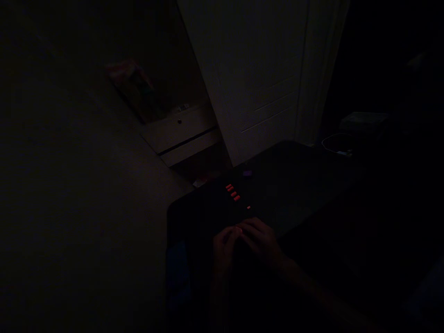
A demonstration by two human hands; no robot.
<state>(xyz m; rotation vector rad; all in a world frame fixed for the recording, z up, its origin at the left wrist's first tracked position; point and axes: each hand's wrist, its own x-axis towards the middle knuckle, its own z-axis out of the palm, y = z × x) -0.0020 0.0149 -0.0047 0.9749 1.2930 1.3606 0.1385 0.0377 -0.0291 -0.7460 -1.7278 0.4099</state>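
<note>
The scene is very dark. My left hand point(224, 243) and my right hand point(259, 238) meet over the near part of a dark table point(204, 210). Their fingertips close together on a small red piece point(239, 230), whose kind the dimness hides. Just beyond the fingers lies a tiny pale-red piece point(249, 207). Farther off, several small red blocks point(233, 194) lie in a slanting row on the tabletop. A small purple object point(247, 174) sits near the table's far edge.
A blue item point(178, 270) is at the table's left side. Behind the table stand a pale door-like panel point(256, 69) and a drawer unit point(183, 132). On the right are a thin white cable point(335, 135) and a box-like object point(364, 119).
</note>
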